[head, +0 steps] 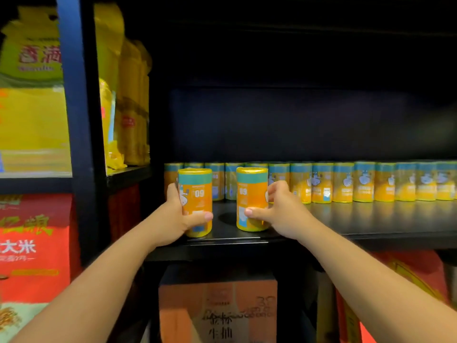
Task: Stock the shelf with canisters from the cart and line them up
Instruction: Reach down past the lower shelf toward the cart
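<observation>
Canisters stand in pairs of tasks on the black shelf: two sit upright near its front edge, apart from each other. The left hand grips the left canister, thumb across its lower front and the other fingers hidden behind it. The right hand grips the right canister, its fingers curled round the side and the thumb pressed low on the label. A row of canisters runs along the back of the shelf. Yellow bags stand above the shelf's left end, red bags lie left of it, and a cardboard box sits beneath it.
</observation>
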